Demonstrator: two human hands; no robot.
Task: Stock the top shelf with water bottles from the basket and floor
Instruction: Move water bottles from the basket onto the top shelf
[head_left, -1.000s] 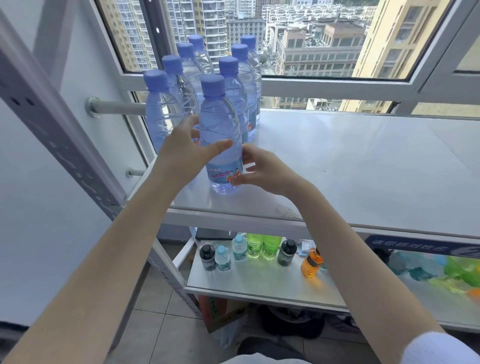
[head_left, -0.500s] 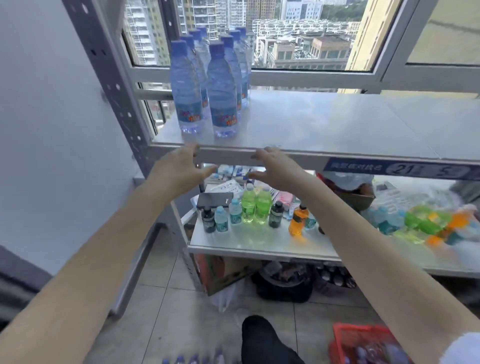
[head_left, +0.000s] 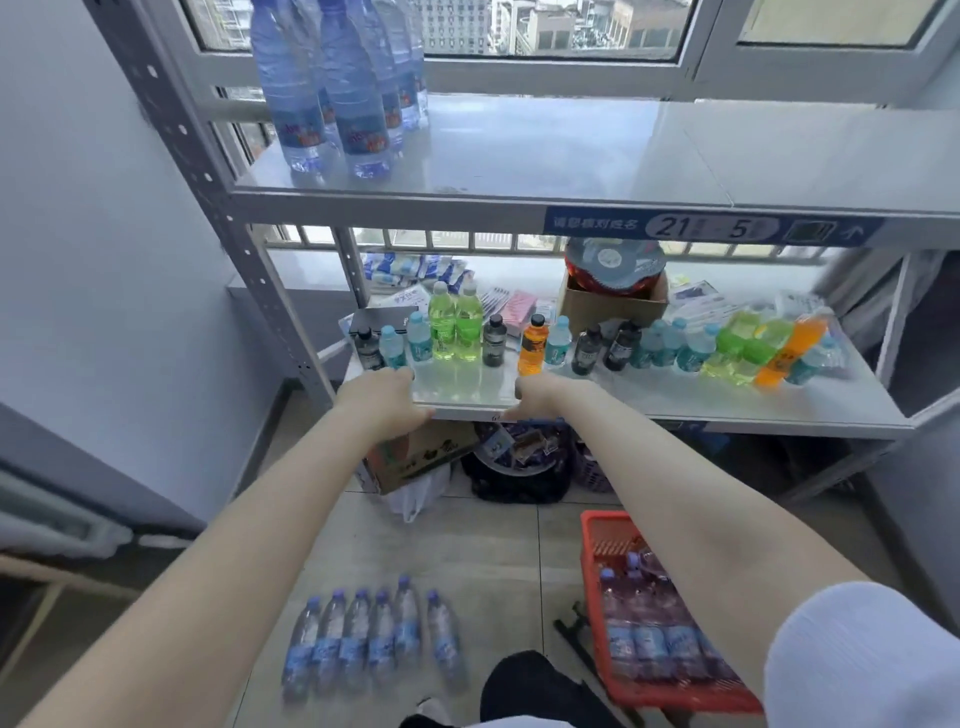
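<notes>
Several clear water bottles with blue caps (head_left: 353, 98) stand in two rows at the left end of the top shelf (head_left: 571, 150). A row of several more water bottles (head_left: 374, 639) stands on the floor tiles. The red basket (head_left: 602, 535) at the lower right holds several bottles (head_left: 649, 623). My left hand (head_left: 384, 400) and my right hand (head_left: 540, 397) hang empty in front of the middle shelf's front edge, fingers loosely bent, well below the top shelf.
The middle shelf (head_left: 675, 405) carries small green, orange, dark and teal drink bottles, a cardboard box (head_left: 613, 306) and packets. Under it sit another carton (head_left: 415, 457), a dark bag and a basket. A grey wall stands at the left, the shelf upright (head_left: 208, 176) beside it.
My hands let go of the front bottle on the top shelf and came down empty to the middle shelf's level. The view dropped, bringing the floor bottles and red basket into sight.
</notes>
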